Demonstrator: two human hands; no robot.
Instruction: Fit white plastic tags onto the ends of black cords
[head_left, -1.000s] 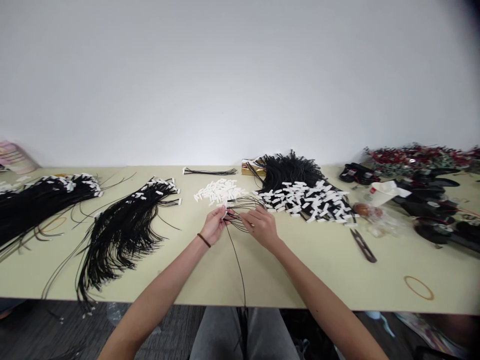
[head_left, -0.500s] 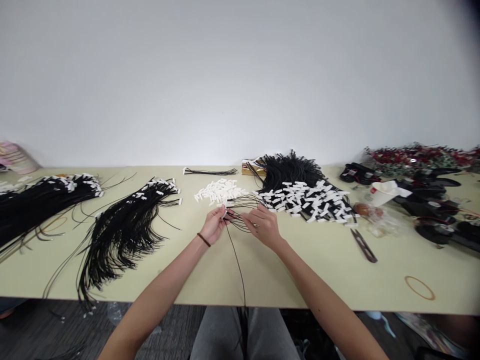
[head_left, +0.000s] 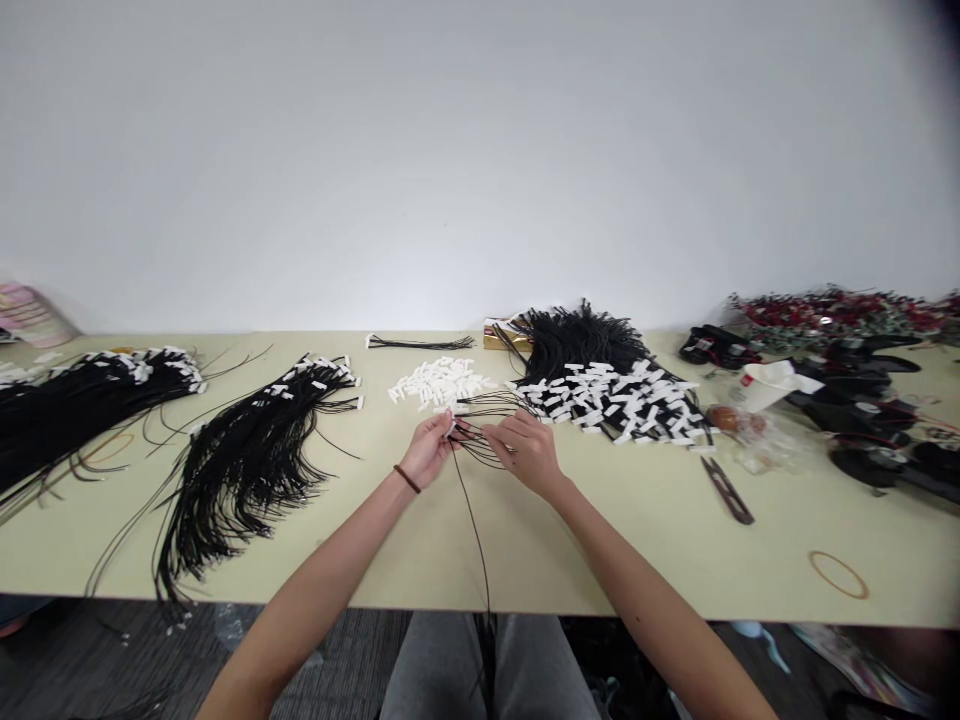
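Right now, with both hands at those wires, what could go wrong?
The long black wire running over the near edge of the table might catch on the grey trousers and tug the white connector in the left hand. The loose white connectors piled just beyond that hand could get knocked about.

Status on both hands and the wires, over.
Left hand pinching white connector. Right hand at the black wires, grip unclear. Loose connectors lie close beyond left hand.
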